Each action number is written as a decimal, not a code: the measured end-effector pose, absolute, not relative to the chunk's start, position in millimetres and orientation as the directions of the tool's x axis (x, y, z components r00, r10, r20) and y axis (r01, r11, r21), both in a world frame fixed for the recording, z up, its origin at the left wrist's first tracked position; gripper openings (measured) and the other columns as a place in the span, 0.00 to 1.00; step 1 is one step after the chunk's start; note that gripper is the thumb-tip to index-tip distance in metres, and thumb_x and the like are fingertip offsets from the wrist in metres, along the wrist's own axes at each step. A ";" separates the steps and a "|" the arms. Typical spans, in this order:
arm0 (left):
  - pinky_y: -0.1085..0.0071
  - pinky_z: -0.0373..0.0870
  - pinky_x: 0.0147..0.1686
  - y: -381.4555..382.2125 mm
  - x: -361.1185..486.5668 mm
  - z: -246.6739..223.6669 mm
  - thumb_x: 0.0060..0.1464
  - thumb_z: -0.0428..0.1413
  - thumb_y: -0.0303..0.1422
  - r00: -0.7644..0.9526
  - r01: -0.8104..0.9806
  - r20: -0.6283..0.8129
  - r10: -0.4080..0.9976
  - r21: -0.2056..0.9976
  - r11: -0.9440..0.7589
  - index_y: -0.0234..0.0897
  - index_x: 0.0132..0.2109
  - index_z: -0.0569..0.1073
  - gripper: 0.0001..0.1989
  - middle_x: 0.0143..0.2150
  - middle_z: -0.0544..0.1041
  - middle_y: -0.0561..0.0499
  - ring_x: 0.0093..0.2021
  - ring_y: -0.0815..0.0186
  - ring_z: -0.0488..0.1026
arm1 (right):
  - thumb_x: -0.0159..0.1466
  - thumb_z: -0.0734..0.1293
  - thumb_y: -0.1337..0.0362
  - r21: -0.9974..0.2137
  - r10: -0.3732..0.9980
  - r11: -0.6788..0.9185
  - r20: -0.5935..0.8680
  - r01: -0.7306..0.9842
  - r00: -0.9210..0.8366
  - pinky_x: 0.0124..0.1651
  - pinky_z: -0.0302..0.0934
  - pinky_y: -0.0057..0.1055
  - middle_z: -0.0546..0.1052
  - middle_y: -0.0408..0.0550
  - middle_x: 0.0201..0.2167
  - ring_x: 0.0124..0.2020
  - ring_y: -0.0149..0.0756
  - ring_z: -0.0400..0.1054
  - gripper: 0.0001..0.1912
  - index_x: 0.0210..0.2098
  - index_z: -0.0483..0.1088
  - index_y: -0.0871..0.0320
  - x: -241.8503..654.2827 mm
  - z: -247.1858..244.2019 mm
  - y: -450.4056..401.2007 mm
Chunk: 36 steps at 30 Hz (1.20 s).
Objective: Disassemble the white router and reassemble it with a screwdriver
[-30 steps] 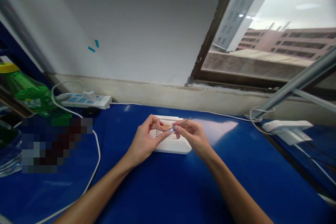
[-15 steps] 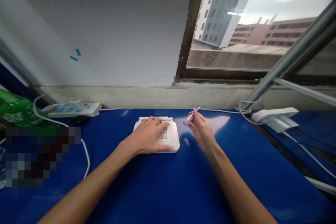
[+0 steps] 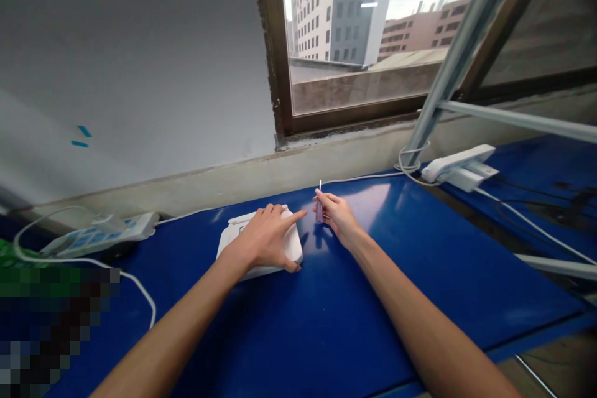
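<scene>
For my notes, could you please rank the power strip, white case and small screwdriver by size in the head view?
Largest: the power strip and white case look alike, and nearness to the camera makes it unsure. Smallest: the screwdriver in the right hand.

Head-worn view, facing forward and down

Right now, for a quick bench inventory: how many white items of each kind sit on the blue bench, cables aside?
Flat white plastic case: 1
Power strip: 1
White oblong plug unit: 1
Total: 3
</scene>
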<state>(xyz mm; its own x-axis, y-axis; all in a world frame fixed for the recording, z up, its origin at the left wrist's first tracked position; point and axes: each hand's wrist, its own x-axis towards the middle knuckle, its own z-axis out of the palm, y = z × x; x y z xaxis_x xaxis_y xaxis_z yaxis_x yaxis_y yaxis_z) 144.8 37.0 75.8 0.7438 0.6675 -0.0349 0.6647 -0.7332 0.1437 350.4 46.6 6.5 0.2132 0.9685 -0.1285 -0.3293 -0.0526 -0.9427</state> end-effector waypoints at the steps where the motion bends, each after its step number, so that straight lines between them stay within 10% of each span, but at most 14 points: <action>1: 0.42 0.64 0.56 35.5 142.4 82.6 0.34 0.72 0.48 0.751 0.650 -0.002 0.660 0.180 -0.739 0.50 0.73 0.57 0.59 0.62 0.68 0.36 0.60 0.36 0.65 | 0.49 0.77 0.40 -0.947 0.970 -0.050 -0.121 -0.318 0.209 0.23 0.59 0.26 0.76 0.46 0.22 0.21 0.29 0.66 0.28 0.31 0.74 0.59 350.0 6.0 46.3; 10: 0.45 0.57 0.66 15.3 92.4 151.4 0.42 0.71 0.48 0.691 0.511 0.256 0.676 0.488 -0.707 0.56 0.75 0.46 0.60 0.70 0.62 0.46 0.67 0.44 0.61 | 0.52 0.76 0.40 -0.978 0.979 -0.002 -0.044 -0.207 0.199 0.24 0.60 0.26 0.76 0.46 0.22 0.22 0.31 0.67 0.27 0.32 0.75 0.60 346.0 0.6 45.4; 19: 0.44 0.65 0.63 18.6 -4.4 119.8 0.42 0.73 0.42 0.548 0.453 0.120 0.828 0.789 -0.414 0.55 0.75 0.35 0.67 0.71 0.61 0.40 0.66 0.42 0.66 | 0.55 0.72 0.39 -0.992 0.977 0.063 0.040 -0.106 0.208 0.19 0.57 0.27 0.70 0.40 0.19 0.17 0.31 0.66 0.27 0.34 0.73 0.59 341.7 -1.2 45.6; 28: 0.37 0.48 0.68 8.8 -24.3 63.0 0.43 0.72 0.41 0.585 0.541 -0.013 0.811 0.751 -0.378 0.54 0.75 0.38 0.65 0.74 0.56 0.40 0.71 0.43 0.57 | 0.57 0.72 0.43 -0.988 0.974 0.096 0.119 0.121 0.195 0.20 0.53 0.28 0.74 0.44 0.23 0.17 0.27 0.61 0.25 0.37 0.80 0.60 343.0 -1.9 41.3; 36: 0.37 0.48 0.68 5.4 -18.2 36.4 0.41 0.72 0.44 0.581 0.569 0.092 0.809 0.664 -0.485 0.53 0.75 0.41 0.64 0.75 0.54 0.42 0.72 0.42 0.53 | 0.56 0.75 0.50 -0.960 0.989 0.116 0.136 0.253 0.062 0.43 0.66 0.38 0.84 0.54 0.37 0.39 0.44 0.76 0.20 0.39 0.83 0.58 343.2 5.6 34.9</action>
